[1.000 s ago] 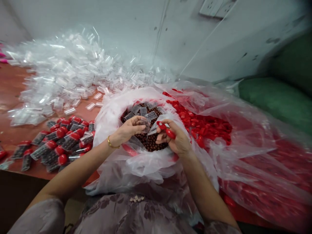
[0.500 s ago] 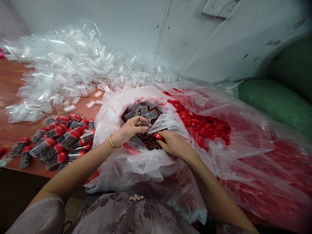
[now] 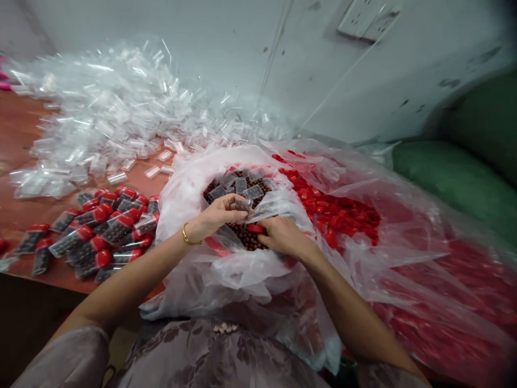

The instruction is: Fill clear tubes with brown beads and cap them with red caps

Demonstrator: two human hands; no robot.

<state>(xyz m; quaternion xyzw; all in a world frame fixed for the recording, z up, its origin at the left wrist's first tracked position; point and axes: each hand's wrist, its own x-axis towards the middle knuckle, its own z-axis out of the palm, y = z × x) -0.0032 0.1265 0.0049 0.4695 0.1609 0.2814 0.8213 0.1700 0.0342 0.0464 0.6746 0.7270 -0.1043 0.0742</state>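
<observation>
My left hand (image 3: 223, 213) is closed on a small clear plastic container (image 3: 243, 204), held over a bag of brown beads. Close by on the right, my right hand (image 3: 283, 234) pinches a red cap (image 3: 255, 229), which is apart from the container. Below both hands are the round brown beads (image 3: 249, 240) in the white plastic bag (image 3: 181, 188) with its edge rolled open. Several clear containers (image 3: 241, 186) lie on the beads just beyond my left hand. My fingers partly hide the held container and the cap.
Bead-filled containers with red caps (image 3: 115, 229) lie piled on the reddish table (image 3: 20, 161) at left. A large heap of clear containers (image 3: 117, 108) spreads behind. Loose red caps (image 3: 335, 207) fill a clear bag at right. A green sack (image 3: 444, 167) stands by the wall with a socket (image 3: 365, 20).
The red cap in my right hand has shifted slightly left and is turned differently. My left hand stays nearly in place with the clear container. The camera view has shifted a little.
</observation>
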